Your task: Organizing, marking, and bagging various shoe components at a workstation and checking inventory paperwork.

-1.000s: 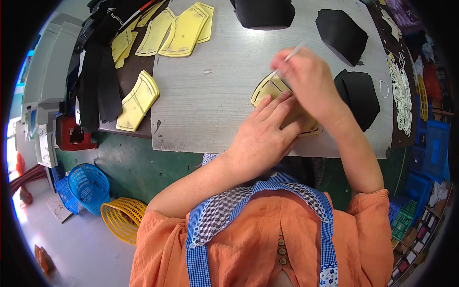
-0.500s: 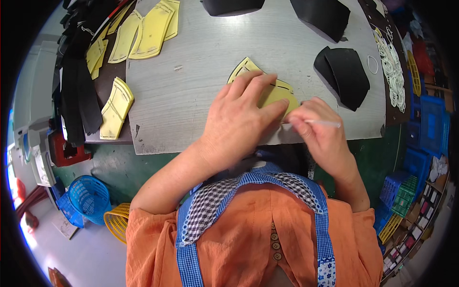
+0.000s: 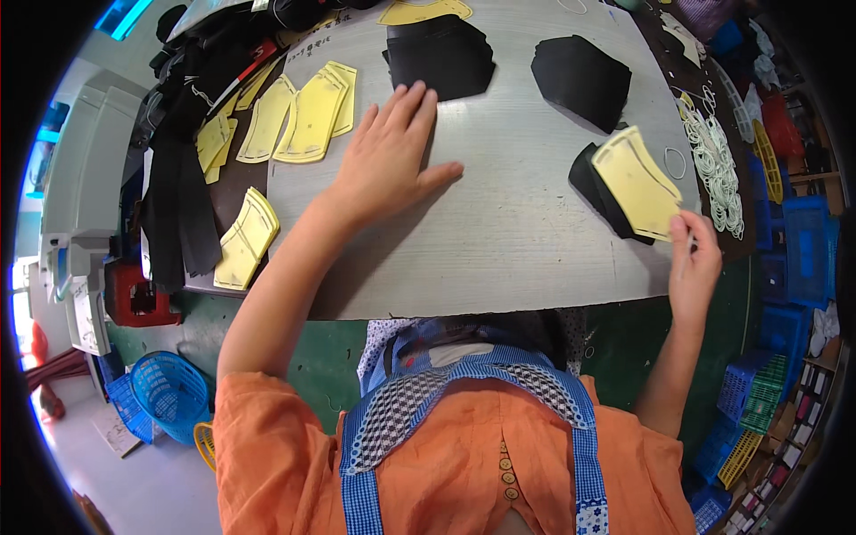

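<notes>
My left hand lies with its fingers stretched out over the grey board, the fingertips at the lower left edge of a stack of black cut pieces. At the right, my right hand pinches the lower corner of a yellow curved template with dark marked slots along its edges. That template is over a smaller pile of black pieces and covers most of it. Whether the template touches the pile I cannot tell. A thin pale shape shows by the right fingers, too small to make out.
Another black stack lies at the back right. More yellow templates lie at the left, with one pair near the front edge. White cord bundles hang along the right. Blue baskets stand on the floor.
My left hand has left the template and moved forward and left to the black stack. My right hand has carried the template from the middle to the right. The view has shifted too.
</notes>
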The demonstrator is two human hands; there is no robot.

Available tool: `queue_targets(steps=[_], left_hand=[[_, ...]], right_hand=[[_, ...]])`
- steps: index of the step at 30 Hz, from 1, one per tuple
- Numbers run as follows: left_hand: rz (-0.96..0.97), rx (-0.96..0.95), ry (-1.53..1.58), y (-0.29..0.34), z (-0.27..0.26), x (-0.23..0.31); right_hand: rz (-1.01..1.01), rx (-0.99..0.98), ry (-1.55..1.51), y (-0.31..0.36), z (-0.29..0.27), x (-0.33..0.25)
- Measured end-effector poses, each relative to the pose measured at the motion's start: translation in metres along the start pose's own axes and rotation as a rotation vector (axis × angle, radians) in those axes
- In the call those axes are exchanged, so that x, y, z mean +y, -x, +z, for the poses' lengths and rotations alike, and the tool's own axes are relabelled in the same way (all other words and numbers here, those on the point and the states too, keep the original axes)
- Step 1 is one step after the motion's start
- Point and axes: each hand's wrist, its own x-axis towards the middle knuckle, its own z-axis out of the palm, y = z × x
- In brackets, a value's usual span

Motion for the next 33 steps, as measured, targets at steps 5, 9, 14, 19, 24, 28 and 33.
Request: queue_targets(steps=[5, 9, 14, 19, 24, 28, 33], left_hand=[[0.112, -0.289, 0.213, 0.055, -0.041, 0.052], [0.090, -0.033, 0.391, 0.070, -0.034, 0.076], [0.039, 0.035, 0.438, 0.058, -0.011, 0.109], [0.010, -0.020, 0.363, 0.061, -0.008, 0.109], [0.004, -0.027, 0.391, 0.062, -0.006, 0.105], [0.044, -0.124, 0.387, 0.060, -0.003, 0.104], [0.077, -0.015, 0.383, 0.058, -0.004, 0.104]], right_hand=[[0.366, -0.169, -0.456, 0.018, 0.003, -0.033], [0.158, -0.355, -0.592, 0.022, 0.040, -0.071], [-0.007, -0.402, -0.358, 0.022, 0.062, -0.086], [-0.050, -0.257, -0.451, 0.002, 0.058, -0.091], [0.009, -0.408, -0.745, -0.030, 0.079, -0.116], [-0.547, -0.535, -0.408, -0.041, 0.117, -0.128], [-0.218, -0.601, -0.341, -0.058, 0.107, -0.134]])
